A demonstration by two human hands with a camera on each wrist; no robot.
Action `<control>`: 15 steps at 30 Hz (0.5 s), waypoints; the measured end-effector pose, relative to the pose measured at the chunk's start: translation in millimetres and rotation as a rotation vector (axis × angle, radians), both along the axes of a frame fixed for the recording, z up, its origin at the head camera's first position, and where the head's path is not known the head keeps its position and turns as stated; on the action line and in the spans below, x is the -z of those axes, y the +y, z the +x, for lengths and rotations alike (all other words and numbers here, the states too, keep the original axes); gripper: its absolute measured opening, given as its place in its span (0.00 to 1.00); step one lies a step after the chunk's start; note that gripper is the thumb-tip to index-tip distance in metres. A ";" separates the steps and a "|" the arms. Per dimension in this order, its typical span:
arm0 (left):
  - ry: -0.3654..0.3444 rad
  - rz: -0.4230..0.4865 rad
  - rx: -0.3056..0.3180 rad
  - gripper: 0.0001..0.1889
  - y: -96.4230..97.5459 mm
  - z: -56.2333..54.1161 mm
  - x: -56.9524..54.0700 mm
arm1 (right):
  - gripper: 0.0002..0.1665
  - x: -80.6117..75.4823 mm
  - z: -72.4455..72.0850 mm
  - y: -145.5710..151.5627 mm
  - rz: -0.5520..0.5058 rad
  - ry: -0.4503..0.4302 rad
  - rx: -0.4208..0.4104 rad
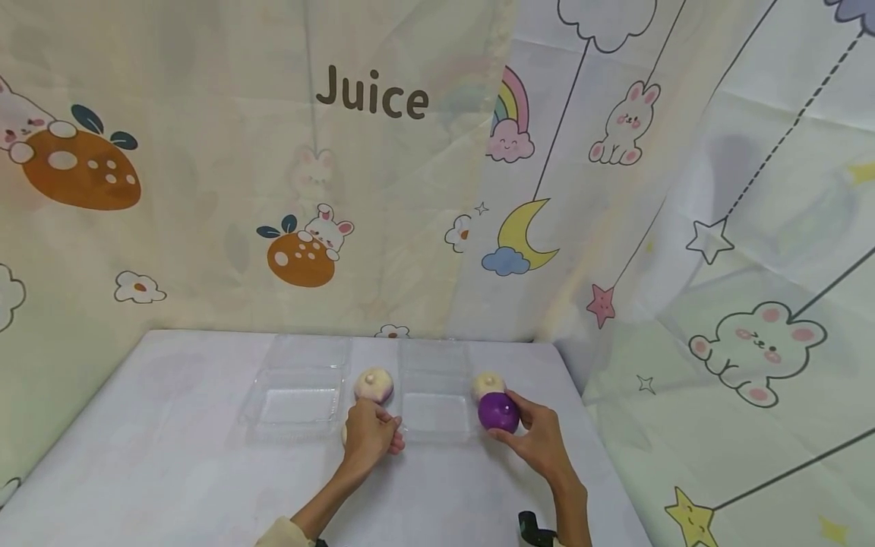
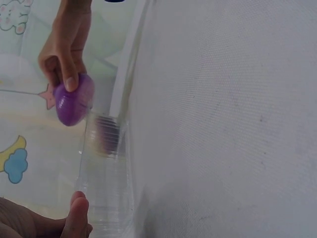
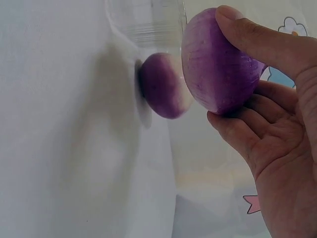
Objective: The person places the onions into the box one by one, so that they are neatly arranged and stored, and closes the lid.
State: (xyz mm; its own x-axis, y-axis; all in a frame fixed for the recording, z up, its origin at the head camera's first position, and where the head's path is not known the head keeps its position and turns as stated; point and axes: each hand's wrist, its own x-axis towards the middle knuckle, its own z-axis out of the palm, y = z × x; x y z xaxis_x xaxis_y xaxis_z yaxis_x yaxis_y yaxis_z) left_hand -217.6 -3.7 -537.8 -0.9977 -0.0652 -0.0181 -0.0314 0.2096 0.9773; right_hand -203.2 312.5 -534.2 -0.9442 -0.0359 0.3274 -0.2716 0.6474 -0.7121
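Observation:
My right hand (image 1: 540,437) grips a purple-and-white turnip-like vegetable (image 1: 498,412) between thumb and fingers, its purple side toward the head view. The right wrist view shows this vegetable (image 3: 213,64) raised off the table. A second one (image 1: 488,384) sits just behind it, pale top up. My left hand (image 1: 372,437) is loosely curled in front of a third one (image 1: 374,385); nothing shows in its fingers. A pale rounded edge (image 1: 344,434) peeks out beside the left hand, mostly hidden by it.
Two clear plastic containers with raised lids stand on the white table: one at left (image 1: 298,406), one (image 1: 436,414) between the hands. Printed curtains (image 1: 383,167) hang behind the table and along its right. A dark object (image 1: 535,529) is beside the right wrist.

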 end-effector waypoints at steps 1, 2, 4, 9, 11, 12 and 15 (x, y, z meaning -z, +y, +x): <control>-0.003 -0.005 -0.002 0.08 0.2 0.1 0.0 | 0.49 -0.4 -0.3 -0.2 0.001 0.001 -0.005; -0.006 -0.010 -0.005 0.08 0.3 0.1 -0.1 | 0.49 -1.0 -0.3 -0.4 0.004 0.002 -0.009; -0.015 -0.017 -0.011 0.08 0.7 0.0 -0.1 | 0.49 -2.9 -0.4 -1.0 0.000 0.000 -0.017; -0.016 -0.006 -0.013 0.08 1.0 -0.2 -0.1 | 0.49 -6.5 -1.1 -3.7 0.004 0.004 -0.035; -0.020 0.003 -0.014 0.08 0.9 -0.3 0.1 | 0.49 -6.9 -1.7 -5.0 0.004 0.010 -0.045; -0.018 0.005 -0.015 0.08 0.8 -0.4 0.1 | 0.48 -6.9 -2.0 -5.6 0.004 0.012 -0.049; -0.012 0.010 -0.015 0.08 0.7 0.1 0.3 | 0.48 -6.9 -2.6 -7.4 -0.003 0.014 -0.060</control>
State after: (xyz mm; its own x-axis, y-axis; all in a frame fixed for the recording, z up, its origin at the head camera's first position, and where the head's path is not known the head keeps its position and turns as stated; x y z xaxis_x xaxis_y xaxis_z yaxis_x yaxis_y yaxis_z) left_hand -217.4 -3.0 -538.1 -0.9964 -0.0797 -0.0305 -0.0459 0.1995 0.9788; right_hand -205.9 305.1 -527.2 -0.9357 -0.0917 0.3407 -0.3200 0.6277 -0.7097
